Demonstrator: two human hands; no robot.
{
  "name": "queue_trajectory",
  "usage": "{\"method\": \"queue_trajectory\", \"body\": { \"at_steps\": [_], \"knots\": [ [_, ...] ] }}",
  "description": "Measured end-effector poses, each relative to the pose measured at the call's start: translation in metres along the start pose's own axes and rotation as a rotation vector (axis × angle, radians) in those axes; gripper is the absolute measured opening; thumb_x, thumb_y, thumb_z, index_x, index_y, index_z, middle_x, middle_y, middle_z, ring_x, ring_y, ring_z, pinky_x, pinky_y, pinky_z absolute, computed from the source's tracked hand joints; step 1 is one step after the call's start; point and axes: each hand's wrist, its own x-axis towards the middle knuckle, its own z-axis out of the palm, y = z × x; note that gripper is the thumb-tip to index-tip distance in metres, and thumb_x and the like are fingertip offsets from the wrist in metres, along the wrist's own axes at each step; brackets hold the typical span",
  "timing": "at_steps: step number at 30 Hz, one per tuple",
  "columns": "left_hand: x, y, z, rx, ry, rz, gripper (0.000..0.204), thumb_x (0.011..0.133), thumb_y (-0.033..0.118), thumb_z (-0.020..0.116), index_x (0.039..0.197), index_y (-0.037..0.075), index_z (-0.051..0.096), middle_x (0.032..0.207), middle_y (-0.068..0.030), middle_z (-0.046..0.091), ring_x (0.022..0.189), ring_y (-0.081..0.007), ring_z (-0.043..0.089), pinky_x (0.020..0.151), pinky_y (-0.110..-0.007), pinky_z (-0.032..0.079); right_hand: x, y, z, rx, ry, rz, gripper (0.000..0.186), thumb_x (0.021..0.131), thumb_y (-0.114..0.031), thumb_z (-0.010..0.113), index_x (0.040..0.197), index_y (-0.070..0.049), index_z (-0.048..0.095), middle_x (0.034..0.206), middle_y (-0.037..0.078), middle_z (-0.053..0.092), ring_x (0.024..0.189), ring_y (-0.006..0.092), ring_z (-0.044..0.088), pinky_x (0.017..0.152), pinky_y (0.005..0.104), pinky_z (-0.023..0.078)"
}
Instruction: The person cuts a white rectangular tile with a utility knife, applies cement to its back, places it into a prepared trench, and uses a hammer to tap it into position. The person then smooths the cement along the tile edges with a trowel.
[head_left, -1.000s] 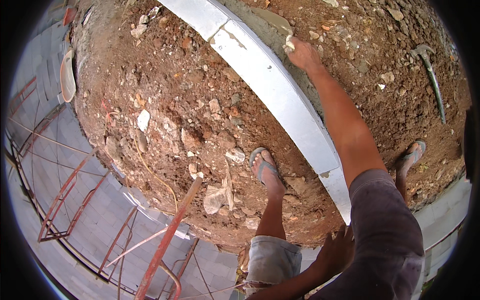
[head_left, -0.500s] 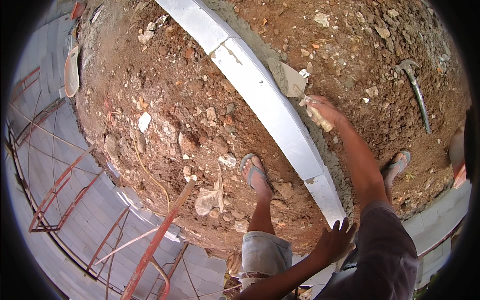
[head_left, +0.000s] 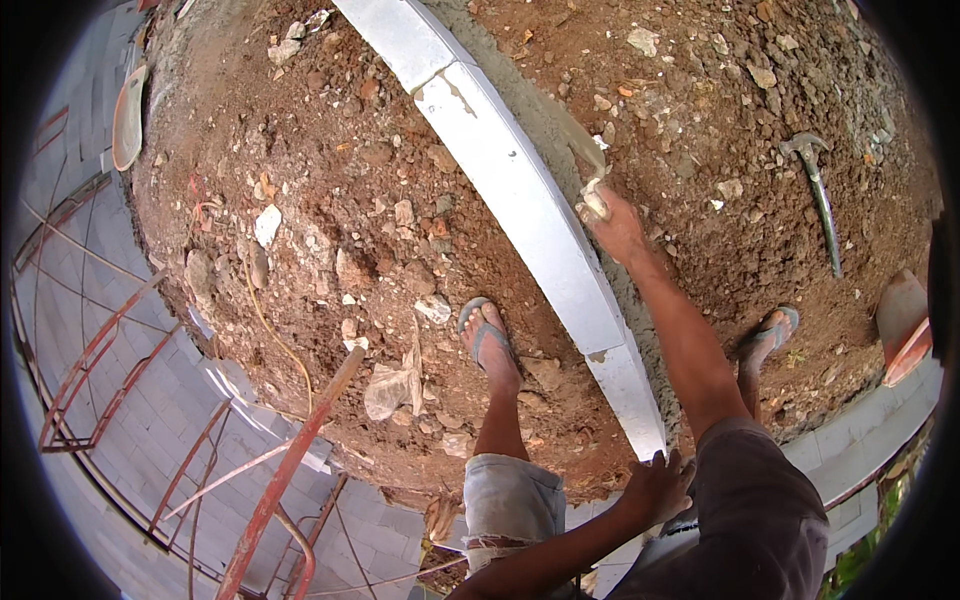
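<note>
My right hand (head_left: 618,228) is closed round the handle of a trowel (head_left: 582,145). The blade is tilted nearly edge-on, against the strip of wet grey mortar (head_left: 500,70) along the right side of a row of pale kerb blocks (head_left: 520,190). That row curves from the top of the view down towards me. At its near end is my left hand (head_left: 658,490), fingers apart and nothing in it; whether it touches the last block, I cannot tell.
A hammer (head_left: 822,195) lies on the rubble-strewn soil at the right, with an orange-rimmed basin (head_left: 902,320) below it. Another shallow basin (head_left: 129,118) stands at the far left. Red metal frames (head_left: 290,480) rise at lower left. My sandalled feet straddle the kerb.
The trowel blade has turned from showing its broad face to nearly edge-on, against the mortar. My right hand has rotated with it. The whole view has shifted slightly.
</note>
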Motion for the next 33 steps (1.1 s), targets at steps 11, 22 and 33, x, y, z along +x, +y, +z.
{"method": "queue_trajectory", "body": {
  "at_steps": [11, 22, 33],
  "knots": [
    [-0.005, -0.008, -0.005, 0.035, -0.01, -0.01, 0.055, 0.092, 0.048, 0.063, 0.13, 0.007, 0.065, 0.146, -0.0243, 0.047, 0.126, -0.0423, 0.057, 0.074, -0.064, 0.057, 0.034, 0.07, 0.01, -0.433, -0.121, -0.009, 0.047, 0.094, -0.037, 0.064, 0.137, -0.018, 0.059, 0.124, 0.021, 0.069, 0.112, 0.0434, 0.066, 0.096, 0.0523, 0.052],
    [0.01, 0.011, -0.018, -0.045, -0.24, -0.061, 0.073, 0.09, 0.045, 0.07, 0.148, 0.009, 0.043, 0.148, -0.0222, 0.043, 0.136, -0.0428, 0.047, 0.088, -0.066, 0.053, -0.093, 0.138, -0.059, 0.376, -0.515, 0.38, 0.028, 0.103, -0.017, 0.063, 0.129, -0.007, 0.063, 0.079, 0.001, 0.06, 0.063, 0.0077, 0.055, 0.053, 0.0274, 0.045],
    [0.031, -0.008, -0.051, -0.118, -0.261, -0.197, 0.043, 0.093, 0.043, 0.066, 0.103, 0.001, 0.072, 0.102, -0.0202, 0.073, 0.102, -0.0382, 0.069, 0.085, -0.05, 0.058, -0.177, 0.115, -0.105, 0.581, 0.555, 0.08, 0.028, 0.1, -0.015, 0.064, 0.125, -0.001, 0.06, 0.091, 0.0, 0.06, 0.076, 0.0129, 0.059, 0.071, 0.029, 0.054]
  ]
}}
